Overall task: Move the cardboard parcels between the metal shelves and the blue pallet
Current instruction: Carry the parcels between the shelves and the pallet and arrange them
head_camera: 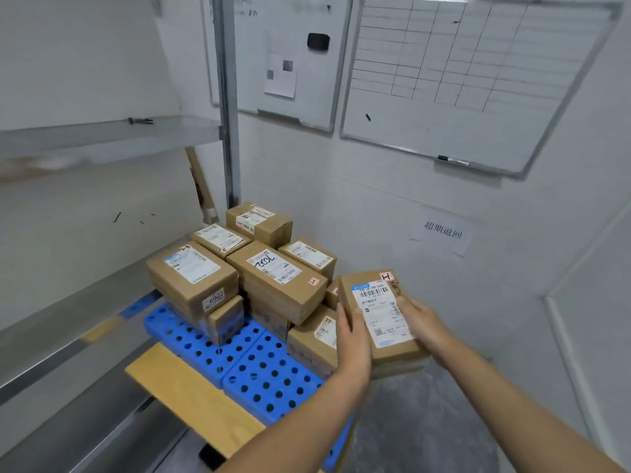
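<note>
Forearms (307,421) out, left fingers (345,317) and right fingers (406,305) clamped on parcel (379,315) sides; keep flat, clear of stack (273,278) left of fingers.

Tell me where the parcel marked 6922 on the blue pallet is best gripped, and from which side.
Probably by its two long side faces, near the labelled end, coming from the front. The 6922 parcel tops its stack on the blue pallet; that end faces the person unobstructed, while another parcel crowds its far end.
</note>
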`<state>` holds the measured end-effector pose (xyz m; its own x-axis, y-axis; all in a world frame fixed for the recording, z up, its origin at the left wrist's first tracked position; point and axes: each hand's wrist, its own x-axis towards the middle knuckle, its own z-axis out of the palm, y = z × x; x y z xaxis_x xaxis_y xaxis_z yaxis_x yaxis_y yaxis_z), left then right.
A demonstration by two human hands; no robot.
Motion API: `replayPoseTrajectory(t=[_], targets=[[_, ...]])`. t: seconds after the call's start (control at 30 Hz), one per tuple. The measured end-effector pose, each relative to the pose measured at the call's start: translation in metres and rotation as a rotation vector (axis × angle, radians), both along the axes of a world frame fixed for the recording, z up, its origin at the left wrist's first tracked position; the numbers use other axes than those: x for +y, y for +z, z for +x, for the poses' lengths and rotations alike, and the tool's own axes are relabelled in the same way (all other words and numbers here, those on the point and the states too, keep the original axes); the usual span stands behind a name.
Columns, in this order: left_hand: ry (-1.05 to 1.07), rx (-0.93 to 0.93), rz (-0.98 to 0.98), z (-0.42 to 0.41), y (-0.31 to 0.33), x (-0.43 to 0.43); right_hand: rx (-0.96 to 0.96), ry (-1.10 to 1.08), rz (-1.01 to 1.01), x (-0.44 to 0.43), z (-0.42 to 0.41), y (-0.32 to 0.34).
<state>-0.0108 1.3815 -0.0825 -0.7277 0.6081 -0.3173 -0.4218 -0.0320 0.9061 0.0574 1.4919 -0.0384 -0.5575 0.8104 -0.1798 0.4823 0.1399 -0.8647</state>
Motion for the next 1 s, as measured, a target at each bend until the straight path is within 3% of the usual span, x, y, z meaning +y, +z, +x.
replayPoseTrajectory(t=[0.47,1.0], targets=[[0.176,0.010,-0.038,-0.050,-0.013,0.087,-0.026,0.184,-0.059,0.101,-0.069,-0.029],[0.585,-0.066,-0.122,-0.042,-0.019,0.178,-0.058,0.631,-0.089,0.207,-0.122,-0.046]])
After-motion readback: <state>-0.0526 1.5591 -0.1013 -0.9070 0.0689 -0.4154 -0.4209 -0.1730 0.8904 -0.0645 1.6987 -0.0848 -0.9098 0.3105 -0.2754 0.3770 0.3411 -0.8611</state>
